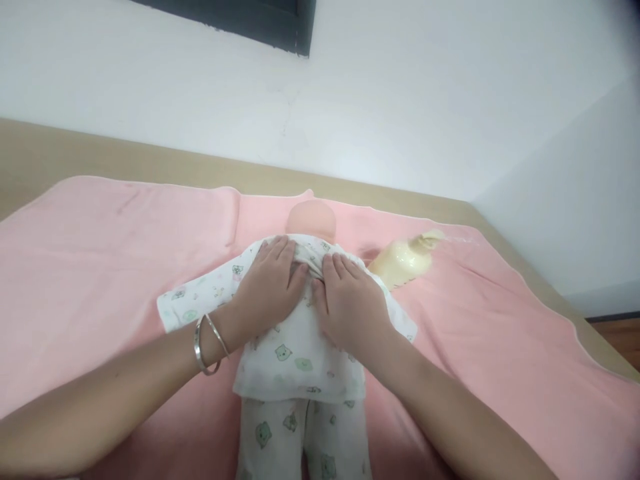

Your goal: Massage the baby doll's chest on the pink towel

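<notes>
A baby doll in a white top [300, 373] and matching trousers [263, 433], both printed with small green animals, lies stretched out before me. Only the smooth, rounded bare head [313, 219] shows past the collar; whether the doll is face up or face down I cannot tell. My left hand [273, 277] rests flat on the upper left of the top, fingers extended. Mirroring it, my right hand [350, 297] lies on the upper right, fingers stretched out. Between the hands the cloth is bunched in folds. The doll's sleeves spread to both sides.
Under the doll is a pink blanket [100, 267] on a tan surface [100, 148]. A pale yellow, shiny bottle-like object [403, 262] with a narrow neck lies right of the doll's head. Behind rises a white wall [390, 100] with a dark frame [260, 23].
</notes>
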### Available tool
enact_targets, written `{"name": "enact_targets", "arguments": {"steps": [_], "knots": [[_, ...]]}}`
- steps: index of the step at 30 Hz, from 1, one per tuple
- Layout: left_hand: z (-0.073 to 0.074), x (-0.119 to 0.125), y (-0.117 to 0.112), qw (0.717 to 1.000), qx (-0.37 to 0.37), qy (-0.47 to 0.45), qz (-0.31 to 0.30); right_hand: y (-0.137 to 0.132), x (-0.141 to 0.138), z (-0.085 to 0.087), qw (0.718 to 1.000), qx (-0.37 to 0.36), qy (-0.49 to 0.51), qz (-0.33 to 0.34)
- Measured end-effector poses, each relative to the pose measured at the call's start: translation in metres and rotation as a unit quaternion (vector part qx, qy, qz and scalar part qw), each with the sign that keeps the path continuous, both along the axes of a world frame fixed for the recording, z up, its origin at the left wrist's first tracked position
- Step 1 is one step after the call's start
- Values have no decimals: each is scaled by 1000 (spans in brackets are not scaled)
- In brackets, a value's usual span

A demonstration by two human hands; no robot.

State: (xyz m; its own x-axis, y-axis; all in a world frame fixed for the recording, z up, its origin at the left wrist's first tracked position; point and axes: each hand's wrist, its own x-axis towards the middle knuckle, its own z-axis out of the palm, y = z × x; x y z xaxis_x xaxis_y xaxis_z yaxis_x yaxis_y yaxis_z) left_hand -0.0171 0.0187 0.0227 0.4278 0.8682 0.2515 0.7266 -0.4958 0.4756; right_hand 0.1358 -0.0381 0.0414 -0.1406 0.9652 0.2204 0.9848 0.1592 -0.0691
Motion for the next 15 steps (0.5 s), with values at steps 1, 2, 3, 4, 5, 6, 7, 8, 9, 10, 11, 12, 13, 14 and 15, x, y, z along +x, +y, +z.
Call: {"name": "enact_targets", "arguments": {"steps": [1,2,3,4,5,6,7,8,9,10,11,12,13,14,15], "knots": [[1,0,-3,1000,13,9,-3,5,3,-1,1000,-14,15,7],[2,1,-7,999,29,16,-6,10,6,-2,999,-28,31,14],[2,1,-10,999,47,24,-11,15,10,-3,998,-42,46,19],[3,1,-14,997,67,32,-18,19,12,-4,997,-52,60,21],[2,1,-18,995,87,39,-28,23,14,-5,996,-59,70,22],[2,2,-20,992,107,46,-37,25,16,-6,995,-62,77,23],[1,2,-23,990,126,51,-45,27,16,-7,994,-62,82,24],[1,2,-24,987,141,56,-53,27,16,-8,994,-61,84,23],[0,2,-25,985,153,58,-57,28,16,-9,994,-61,85,22],[-1,2,-25,984,161,58,-57,27,15,-9,994,-61,86,21],[-1,3,-25,983,162,57,-56,27,15,-10,994,-61,86,20],[-2,3,-24,984,160,54,-54,26,14,-10,994,-62,86,20],[-2,2,-24,985,156,50,-53,26,14,-10,994,-62,86,19],[-2,2,-23,986,152,45,-52,26,14,-11,994,-60,85,20],[-3,2,-23,987,149,41,-53,26,14,-11,995,-56,85,20]]}}
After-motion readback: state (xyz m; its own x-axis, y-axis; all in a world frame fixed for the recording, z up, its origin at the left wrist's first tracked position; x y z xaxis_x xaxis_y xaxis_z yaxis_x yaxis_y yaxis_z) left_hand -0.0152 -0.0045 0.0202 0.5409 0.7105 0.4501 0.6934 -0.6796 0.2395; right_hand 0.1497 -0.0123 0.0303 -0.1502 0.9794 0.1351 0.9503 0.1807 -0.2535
